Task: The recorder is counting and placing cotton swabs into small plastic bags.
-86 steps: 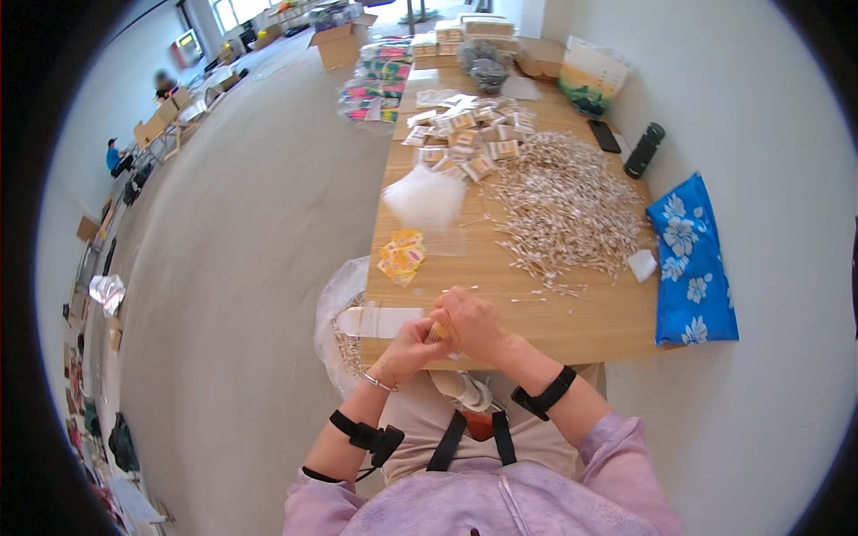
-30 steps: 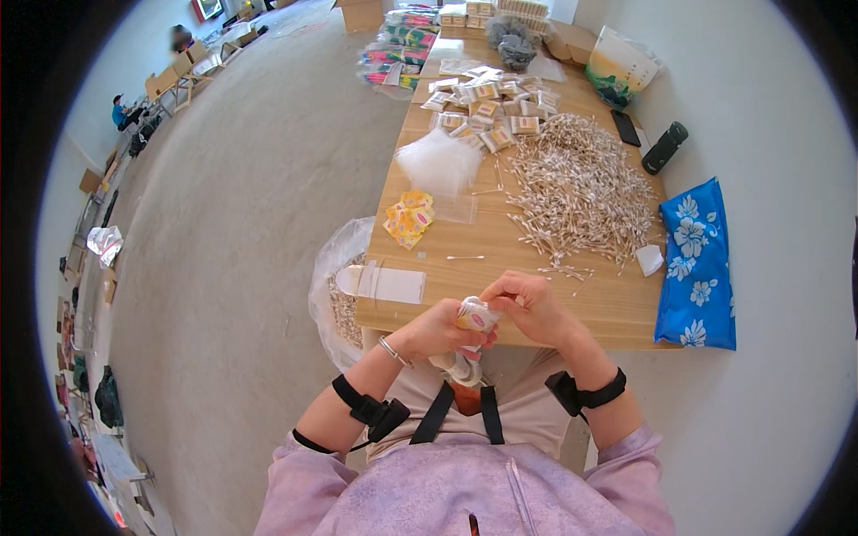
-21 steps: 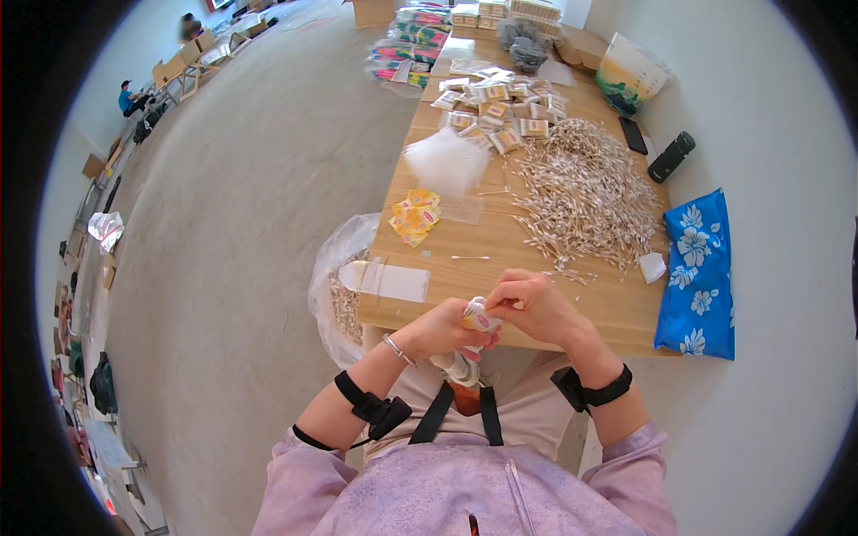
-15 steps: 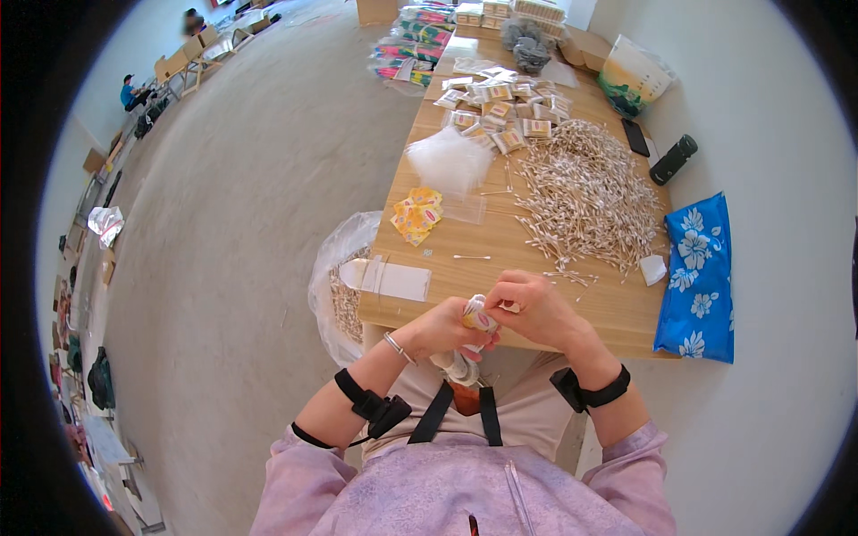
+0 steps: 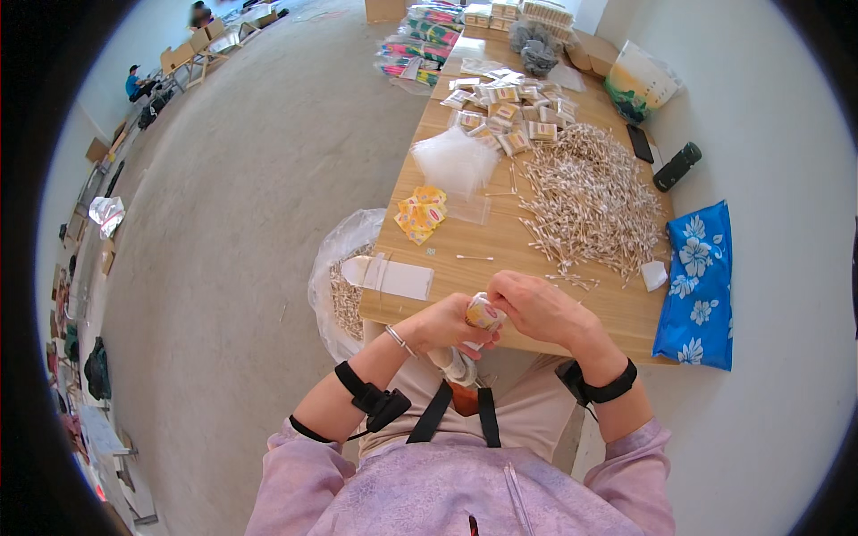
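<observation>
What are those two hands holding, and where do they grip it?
A small yellow-printed clear packet, pinched between left hand and right hand at its sides.

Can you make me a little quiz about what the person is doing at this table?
1. True or false: both hands hold the small packet.
2. What lies heaped on the table ahead of the right hand? A cotton swabs, B spoons, C coins.
3. Which side of the table is the blue flowered cloth on?

Key: 1 true, the left hand too. 2 A, the swab pile. 3 The person's right.
</observation>
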Demonstrator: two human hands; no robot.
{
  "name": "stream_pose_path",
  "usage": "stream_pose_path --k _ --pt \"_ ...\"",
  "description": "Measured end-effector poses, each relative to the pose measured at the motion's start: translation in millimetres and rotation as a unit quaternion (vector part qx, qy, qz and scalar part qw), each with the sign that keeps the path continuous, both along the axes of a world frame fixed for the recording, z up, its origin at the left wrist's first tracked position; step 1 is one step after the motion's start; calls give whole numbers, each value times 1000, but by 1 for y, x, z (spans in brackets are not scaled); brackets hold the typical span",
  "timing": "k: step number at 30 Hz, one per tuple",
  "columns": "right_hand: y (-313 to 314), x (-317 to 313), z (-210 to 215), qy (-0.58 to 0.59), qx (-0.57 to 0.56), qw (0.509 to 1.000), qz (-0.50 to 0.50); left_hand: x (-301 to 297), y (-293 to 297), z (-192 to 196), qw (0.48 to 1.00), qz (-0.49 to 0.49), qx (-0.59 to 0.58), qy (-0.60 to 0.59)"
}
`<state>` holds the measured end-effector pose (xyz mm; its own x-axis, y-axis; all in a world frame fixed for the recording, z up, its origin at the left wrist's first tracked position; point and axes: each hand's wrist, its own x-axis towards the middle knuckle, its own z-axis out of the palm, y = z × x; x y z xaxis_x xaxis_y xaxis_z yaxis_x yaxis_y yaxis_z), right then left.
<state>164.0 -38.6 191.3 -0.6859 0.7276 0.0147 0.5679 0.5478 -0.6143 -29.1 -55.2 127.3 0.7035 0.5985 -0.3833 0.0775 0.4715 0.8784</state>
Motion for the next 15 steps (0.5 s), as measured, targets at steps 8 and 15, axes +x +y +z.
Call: stream_pose_path --k 8,15 --pt "7 -6 13 -88 13 995 52 1 0 7 1000 -3 -16 -6" --pt "11 -10 5 -29 -29 999 24 -2 0 -2 999 12 -41 -23"
